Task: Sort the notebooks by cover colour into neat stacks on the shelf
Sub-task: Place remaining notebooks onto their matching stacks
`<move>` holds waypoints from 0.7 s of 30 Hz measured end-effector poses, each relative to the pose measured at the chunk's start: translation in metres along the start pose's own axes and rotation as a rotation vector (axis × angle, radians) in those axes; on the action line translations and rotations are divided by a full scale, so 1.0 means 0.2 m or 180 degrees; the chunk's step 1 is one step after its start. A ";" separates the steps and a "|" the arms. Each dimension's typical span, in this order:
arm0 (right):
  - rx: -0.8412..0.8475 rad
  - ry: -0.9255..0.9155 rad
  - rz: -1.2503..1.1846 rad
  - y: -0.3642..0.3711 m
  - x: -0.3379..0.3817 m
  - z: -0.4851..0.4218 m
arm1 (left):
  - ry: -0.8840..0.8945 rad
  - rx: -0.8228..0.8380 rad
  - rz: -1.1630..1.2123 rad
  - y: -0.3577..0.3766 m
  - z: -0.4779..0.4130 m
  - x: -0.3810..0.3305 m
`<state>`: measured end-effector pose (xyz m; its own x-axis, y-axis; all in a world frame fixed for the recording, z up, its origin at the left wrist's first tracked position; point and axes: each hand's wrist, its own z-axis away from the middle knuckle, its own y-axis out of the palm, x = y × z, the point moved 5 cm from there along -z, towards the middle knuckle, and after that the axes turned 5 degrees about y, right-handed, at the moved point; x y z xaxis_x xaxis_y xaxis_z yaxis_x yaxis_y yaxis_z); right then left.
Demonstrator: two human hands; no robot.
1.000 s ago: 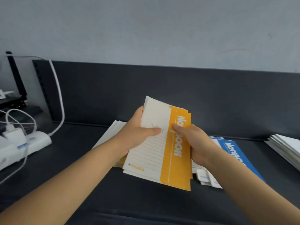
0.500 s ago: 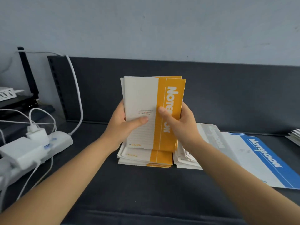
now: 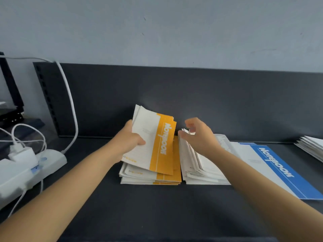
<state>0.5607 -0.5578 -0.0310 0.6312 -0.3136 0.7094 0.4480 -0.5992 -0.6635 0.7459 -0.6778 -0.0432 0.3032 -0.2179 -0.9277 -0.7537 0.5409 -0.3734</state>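
Observation:
My left hand [image 3: 130, 140] grips a small bundle of orange-and-white notebooks [image 3: 153, 140] by its left edge, tilted just above a stack of orange notebooks [image 3: 152, 177] on the dark shelf [image 3: 157, 206]. My right hand [image 3: 197, 135] hovers with loosely curled fingers over a stack of grey-and-white notebooks [image 3: 197, 170] right beside the orange stack, its fingertips near the stack's far top edge; whether it touches the pages I cannot tell. A larger blue-and-white notebook [image 3: 272, 168] lies flat to the right, partly under my right forearm.
A white power strip [image 3: 33, 170] with a plugged adapter and white cables sits at the left. More white notebooks [image 3: 312, 147] lie at the far right edge. The shelf's dark back panel [image 3: 192, 98] rises behind the stacks.
My right hand let go of the orange bundle and moved right over the grey stack. My left hand alone lowered the bundle toward the orange stack.

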 end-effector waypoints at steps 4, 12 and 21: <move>0.0441 -0.0016 0.0753 0.01 -0.11 0.03 | -0.0366 0.0343 -0.0890 0.07 -0.01 0.09; 0.0424 -0.0072 0.0842 -0.20 -0.25 0.06 | 0.0578 0.0124 -0.3503 0.31 0.04 -0.20; 0.0377 0.0336 0.1245 -0.77 -0.75 0.14 | 0.1434 0.0420 -0.3695 1.08 0.16 -0.52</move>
<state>0.4154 -0.3979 -0.0418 0.7026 -0.5781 0.4149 0.2611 -0.3330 -0.9061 0.5707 -0.5129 -0.0280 0.5030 -0.8640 0.0214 -0.1036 -0.0848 -0.9910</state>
